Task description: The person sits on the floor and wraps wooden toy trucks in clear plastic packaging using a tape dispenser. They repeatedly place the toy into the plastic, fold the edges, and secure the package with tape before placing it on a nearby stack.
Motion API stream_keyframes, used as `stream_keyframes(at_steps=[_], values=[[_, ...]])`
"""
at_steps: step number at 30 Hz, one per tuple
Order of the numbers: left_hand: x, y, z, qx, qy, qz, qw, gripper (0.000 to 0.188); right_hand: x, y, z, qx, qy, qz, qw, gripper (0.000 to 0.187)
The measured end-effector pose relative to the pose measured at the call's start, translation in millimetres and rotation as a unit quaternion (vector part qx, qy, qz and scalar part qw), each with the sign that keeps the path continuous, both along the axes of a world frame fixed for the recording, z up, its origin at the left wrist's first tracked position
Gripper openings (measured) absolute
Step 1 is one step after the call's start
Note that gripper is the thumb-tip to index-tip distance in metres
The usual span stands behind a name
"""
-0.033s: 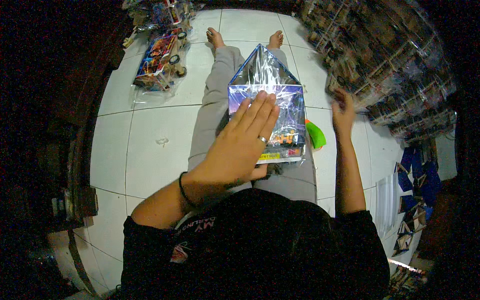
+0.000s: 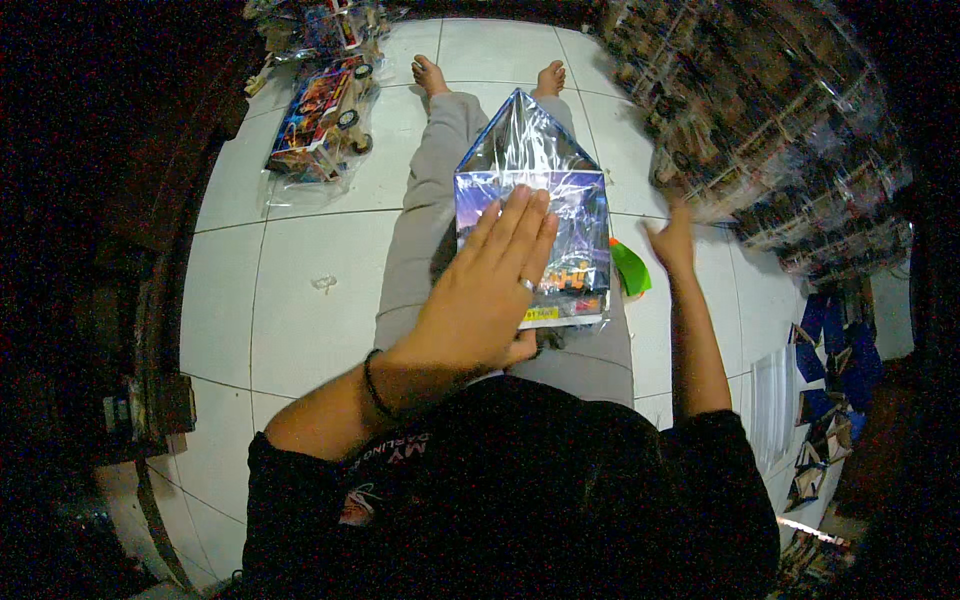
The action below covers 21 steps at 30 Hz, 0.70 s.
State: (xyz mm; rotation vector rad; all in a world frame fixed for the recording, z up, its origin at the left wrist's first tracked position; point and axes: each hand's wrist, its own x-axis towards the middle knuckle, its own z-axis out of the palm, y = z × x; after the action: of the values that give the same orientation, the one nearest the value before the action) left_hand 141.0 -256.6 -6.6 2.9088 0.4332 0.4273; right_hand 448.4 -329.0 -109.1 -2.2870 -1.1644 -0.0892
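Cellophane glints over a blue packaged toy lying on the seated person's lap, its top peaked like a roof. The left hand lies flat on the package front, fingers spread, pressing rather than grasping. The right hand is lifted with its grip released, empty, near a heap of wrapped packages (a green piece shows just beside the package). I judge the wrap is being smoothed; the next move calls for a steady, even press.
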Motion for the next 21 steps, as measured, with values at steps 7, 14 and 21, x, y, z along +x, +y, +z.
stream_keyframes(at_steps=[7,14,21], values=[[6.5,-6.6,-19.8,0.083,-0.033,0.035,0.995,0.096,68.9,-12.0,-183.7,-0.235,-0.005,-0.007,0.972,0.058],[5.3,-4.1,-23.6,0.068,-0.036,0.029,0.997,0.103,92.7,-13.3,-3.4,0.254,0.395,-0.042,0.882,0.034],[5.8,-8.5,-34.7,0.135,-0.050,0.040,0.989,0.093,-88.5,58.0,202.5,0.146,-0.035,0.557,0.817,0.041]])
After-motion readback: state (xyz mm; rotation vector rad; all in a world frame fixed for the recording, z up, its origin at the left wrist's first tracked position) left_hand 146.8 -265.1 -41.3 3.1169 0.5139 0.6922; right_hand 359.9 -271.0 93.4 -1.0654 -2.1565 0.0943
